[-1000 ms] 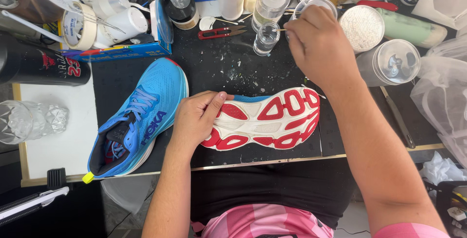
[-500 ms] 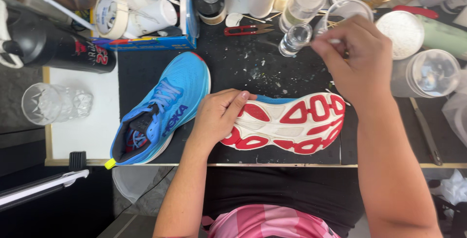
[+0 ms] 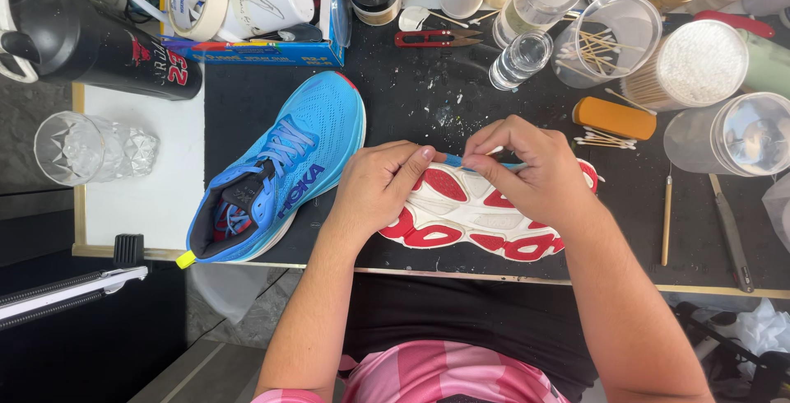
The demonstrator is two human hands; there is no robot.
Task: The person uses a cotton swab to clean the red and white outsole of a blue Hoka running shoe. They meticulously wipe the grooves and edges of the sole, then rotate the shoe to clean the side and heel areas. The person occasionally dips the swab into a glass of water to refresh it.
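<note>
**A:** What's the setup here? That sole looks chunky.

**B:** Yeah, the upturned running shoe (image 3: 485, 214) lies sole-up on the black mat (image 3: 411, 98), a thick white foam sole with glossy red rubber pads in curved cut-out shapes and a bit of blue upper peeking along its far edge. The left hand (image 3: 374, 189) clamps its heel end, thumb stretched flat across the sole. The right hand (image 3: 531, 172) sits over the middle with fingertips pinched together on something thin at the far edge; can't tell what, it's too small.

**A:** And the tubs?

**B:** Just beyond the shoe there's a small clear glass jar (image 3: 520, 59), apparently with clear liquid. Right of the jar is a clear plastic cup (image 3: 613, 37) with a few wooden sticks, then a tub (image 3: 687, 61) packed with cotton swabs. An orange oblong block (image 3: 614, 118) and some loose swabs lie between those and the shoe.

**A:** Anything crowding it?

**B:** Its mate, a blue mesh running shoe (image 3: 276, 172), lies upright just left of the heel. Red thread snips (image 3: 436, 38) lie past it, and a cut-glass tumbler (image 3: 90, 158) stands far left.
</note>
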